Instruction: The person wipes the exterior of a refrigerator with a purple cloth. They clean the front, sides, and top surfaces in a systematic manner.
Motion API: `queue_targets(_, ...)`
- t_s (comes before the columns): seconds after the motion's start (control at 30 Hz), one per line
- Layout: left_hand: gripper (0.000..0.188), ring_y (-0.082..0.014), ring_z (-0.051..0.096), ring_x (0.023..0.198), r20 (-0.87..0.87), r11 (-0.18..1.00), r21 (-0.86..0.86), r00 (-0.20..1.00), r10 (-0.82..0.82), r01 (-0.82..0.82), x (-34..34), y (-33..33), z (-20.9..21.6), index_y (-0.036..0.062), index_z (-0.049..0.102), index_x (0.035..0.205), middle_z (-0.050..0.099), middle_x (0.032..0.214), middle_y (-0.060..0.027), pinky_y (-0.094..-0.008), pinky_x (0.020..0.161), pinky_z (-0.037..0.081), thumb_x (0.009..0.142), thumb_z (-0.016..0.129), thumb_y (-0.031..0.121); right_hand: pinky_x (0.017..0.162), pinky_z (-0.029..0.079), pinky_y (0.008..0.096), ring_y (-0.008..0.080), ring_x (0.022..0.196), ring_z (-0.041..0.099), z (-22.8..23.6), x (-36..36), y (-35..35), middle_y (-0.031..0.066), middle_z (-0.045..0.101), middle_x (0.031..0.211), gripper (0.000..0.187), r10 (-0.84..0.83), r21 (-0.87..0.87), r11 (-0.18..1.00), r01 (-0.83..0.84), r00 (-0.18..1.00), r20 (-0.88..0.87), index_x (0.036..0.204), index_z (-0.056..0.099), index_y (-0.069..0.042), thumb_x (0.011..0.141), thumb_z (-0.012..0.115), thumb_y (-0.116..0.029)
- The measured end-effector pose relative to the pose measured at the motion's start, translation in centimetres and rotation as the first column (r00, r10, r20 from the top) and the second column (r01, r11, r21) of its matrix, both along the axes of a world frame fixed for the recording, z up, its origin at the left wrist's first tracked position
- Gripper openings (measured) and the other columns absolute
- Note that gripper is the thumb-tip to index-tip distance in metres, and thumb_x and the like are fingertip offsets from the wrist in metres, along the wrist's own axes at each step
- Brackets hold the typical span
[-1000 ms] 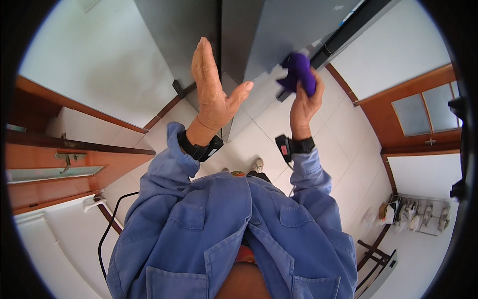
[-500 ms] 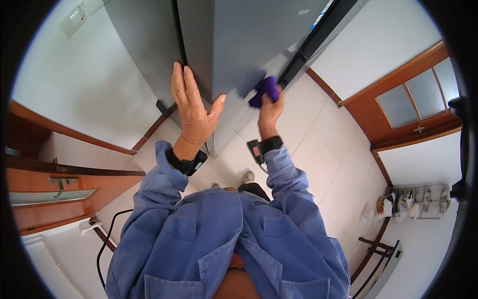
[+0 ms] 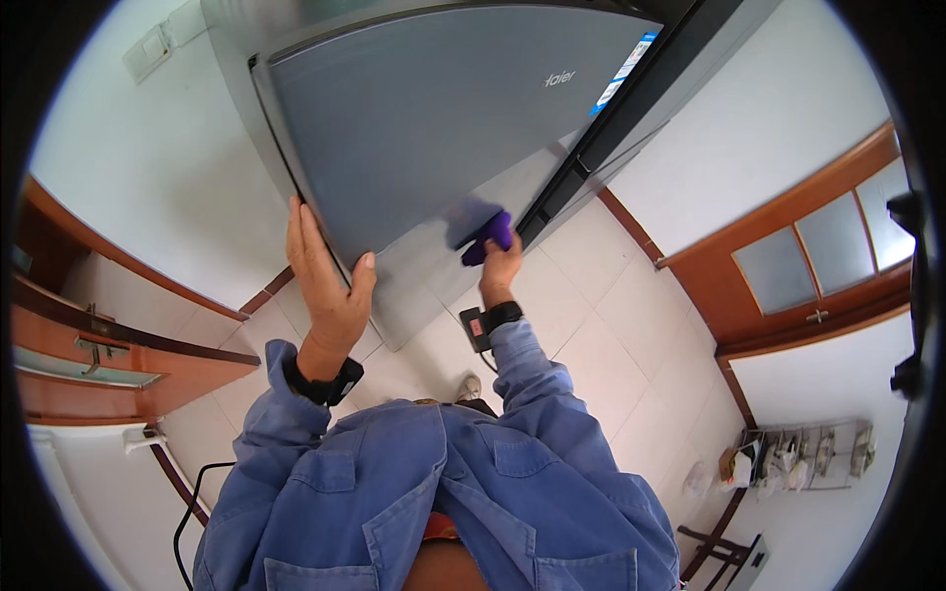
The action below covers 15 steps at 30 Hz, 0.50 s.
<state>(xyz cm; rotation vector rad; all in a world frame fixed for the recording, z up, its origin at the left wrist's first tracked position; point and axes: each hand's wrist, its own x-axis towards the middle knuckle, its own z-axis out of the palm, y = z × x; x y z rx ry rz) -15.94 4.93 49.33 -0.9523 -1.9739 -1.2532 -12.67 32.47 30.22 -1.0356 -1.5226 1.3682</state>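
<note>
A tall grey refrigerator stands in front of me, its glossy door (image 3: 434,118) facing me. My left hand (image 3: 325,281) lies along the door's left edge, fingers stretched out and thumb apart on the front side. A bunched purple cloth (image 3: 485,239) is held in my right hand (image 3: 501,268), close against the lower right part of the door front. The cloth's dark reflection shows in the door. Part of the cloth is hidden behind my fingers. Both wrists carry black straps with small boxes.
A black handle strip (image 3: 567,192) runs along the door's right side. White walls rise on both sides. A brown door with glass panes (image 3: 813,261) is at right, another brown door (image 3: 128,374) at left. A wire rack with bags (image 3: 803,458) hangs lower right. Light tiles (image 3: 611,355) cover the floor.
My view has shifted, showing the refrigerator's top edge and more of the door front. Both hands sit lower and further left in the picture. The cloth remains in my right hand.
</note>
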Motion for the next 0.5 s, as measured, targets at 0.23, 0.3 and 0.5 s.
queue_targets(0.23,0.064,-0.0484,0.038,0.139,-0.34,0.992,-0.065,0.937,0.077,-0.105,7.0,4.4,0.4,-0.0094,0.044,0.141,0.041,0.15,-0.0313,-0.0531,0.114,0.033,0.084,0.068,0.009,0.108,0.043,0.0385,0.0336,0.122,0.058,14.3,-2.6,15.0,0.0192,0.059,0.135,0.054,0.028,0.501,0.852,0.155,0.94,-0.34,0.141,0.053,-0.003,0.088,0.062,0.006)
queue_targets(0.3,0.058,-0.0469,0.043,0.135,-0.295,0.998,-0.058,0.955,0.018,-0.037,8.4,7.3,0.4,-0.007,0.053,0.135,0.047,0.146,-0.0294,-0.0528,0.111,0.037,0.082,0.069,0.008,0.108,0.043,0.0386,0.0346,0.122,0.059,14.0,-3.4,15.5,0.0192,0.059,0.135,0.054,-0.022,0.624,0.757,0.196,0.961,-0.275,0.139,0.054,-0.002,0.087,0.062,0.007)
queue_targets(0.5,0.049,-0.039,0.051,0.13,-0.216,0.984,-0.179,0.974,-0.064,0.025,10.9,13.9,1.1,-0.0006,0.065,0.123,0.057,0.137,-0.0211,-0.0471,0.104,0.043,0.075,0.068,0.003,0.107,0.044,0.0369,0.0273,0.117,0.061,6.3,-0.1,14.1,0.0131,0.063,0.127,0.051,0.207,0.161,0.972,-0.174,0.954,-0.217,0.132,0.059,0.0,0.083,0.059,0.012)
